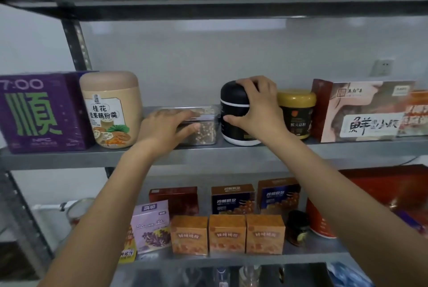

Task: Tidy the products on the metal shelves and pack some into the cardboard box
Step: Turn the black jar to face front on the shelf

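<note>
Metal shelves (pixel 58 157) carried the products on two visible levels. On the upper shelf (pixel 347 147) stood, from left to right, a purple carton (pixel 44 112), a beige jar (pixel 111 110), a clear plastic container (pixel 203 131) of pale brown contents, a black jar (pixel 234 110) with a white base, a gold-lidded jar (pixel 296 110) and a pink-and-red carton (pixel 361 110). The left hand (pixel 164 129) lay on the clear plastic container, its fingers straight across the lid and its thumb along the front wall. The right hand (pixel 257 105) was clamped on the black jar, fingers curled over the domed top and thumb pressed against the side; the jar stood upright on the shelf, just beside the gold-lidded jar. The two hands were apart, each on its own product. On the lower shelf (pixel 312 249), three orange boxes (pixel 227 233) stood side by side at the front, with a lilac box (pixel 150 224) to their left, a small dark jar (pixel 297 226) to their right, and two dark boxes (pixel 232 198) behind them.
</note>
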`<state>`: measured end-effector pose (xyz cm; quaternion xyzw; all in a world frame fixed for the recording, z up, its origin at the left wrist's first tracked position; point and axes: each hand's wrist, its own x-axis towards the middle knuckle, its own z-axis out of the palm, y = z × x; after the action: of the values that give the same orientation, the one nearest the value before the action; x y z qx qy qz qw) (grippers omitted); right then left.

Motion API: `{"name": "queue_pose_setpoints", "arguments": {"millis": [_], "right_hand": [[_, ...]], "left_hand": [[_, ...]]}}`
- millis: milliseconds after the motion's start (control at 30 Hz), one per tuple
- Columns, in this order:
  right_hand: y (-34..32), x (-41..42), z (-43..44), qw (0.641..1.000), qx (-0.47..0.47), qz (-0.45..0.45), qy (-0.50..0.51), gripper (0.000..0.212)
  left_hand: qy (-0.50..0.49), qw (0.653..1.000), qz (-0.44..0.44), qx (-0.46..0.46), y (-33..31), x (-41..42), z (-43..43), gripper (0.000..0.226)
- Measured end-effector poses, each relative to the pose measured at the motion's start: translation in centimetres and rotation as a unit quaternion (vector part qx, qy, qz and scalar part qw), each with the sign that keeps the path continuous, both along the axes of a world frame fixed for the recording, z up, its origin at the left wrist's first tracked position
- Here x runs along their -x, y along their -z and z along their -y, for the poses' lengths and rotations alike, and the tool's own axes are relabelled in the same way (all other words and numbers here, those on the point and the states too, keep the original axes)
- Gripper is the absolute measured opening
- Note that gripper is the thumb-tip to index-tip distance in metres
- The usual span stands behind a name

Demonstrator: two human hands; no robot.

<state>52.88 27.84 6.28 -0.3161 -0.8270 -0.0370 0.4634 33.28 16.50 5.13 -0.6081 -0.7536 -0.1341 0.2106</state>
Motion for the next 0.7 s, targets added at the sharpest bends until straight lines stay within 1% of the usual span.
{"name": "queue_pose_setpoints", "arguments": {"millis": [67,167,267,333,433,500,567,600,633,700], "right_hand": [[0.1,-0.2,0.1,1.000,0.005,-0.016,-0.020,0.074],[0.1,-0.7,0.5,0.999,0.014,-0.021,-0.033,0.074],[0.4,-1.1,1.2,0.998,0.003,-0.037,-0.041,0.075],[0.8,-1.3,1.6,0.998,-0.002,-0.053,-0.045,0.075],[1.3,-1.5,2.1,0.996,-0.013,-0.073,-0.043,0.076],[1.6,-1.6,2.3,0.995,-0.018,-0.087,-0.039,0.076],[1.9,-1.9,2.9,0.993,-0.009,-0.111,-0.047,0.076],[1.9,-2.2,3.3,0.990,0.002,-0.128,-0.052,0.076],[1.9,-2.5,3.7,0.987,0.015,-0.150,-0.057,0.075],[1.8,-3.7,4.6,0.975,0.062,-0.202,-0.075,0.072]], "left_hand": [[0.003,1.000,0.005,-0.001,0.0,-0.1,0.0,0.053],[0.013,1.000,0.009,0.004,0.0,-0.1,-0.1,0.058],[0.016,1.000,0.014,-0.014,0.3,0.0,-0.4,0.054],[0.014,0.999,0.035,-0.038,0.5,-0.2,-0.6,0.059],[0.015,0.993,0.070,-0.097,0.8,-1.0,-1.7,0.050],[0.037,0.985,0.082,-0.148,1.3,-2.1,-2.5,0.048],[0.100,0.966,0.130,-0.199,1.9,-3.5,-2.9,0.045],[0.144,0.949,0.169,-0.222,2.1,-4.2,-3.0,0.045],[0.187,0.929,0.214,-0.236,2.2,-5.0,-3.0,0.046],[0.272,0.877,0.307,-0.250,2.1,-6.6,-2.7,0.043]]}}
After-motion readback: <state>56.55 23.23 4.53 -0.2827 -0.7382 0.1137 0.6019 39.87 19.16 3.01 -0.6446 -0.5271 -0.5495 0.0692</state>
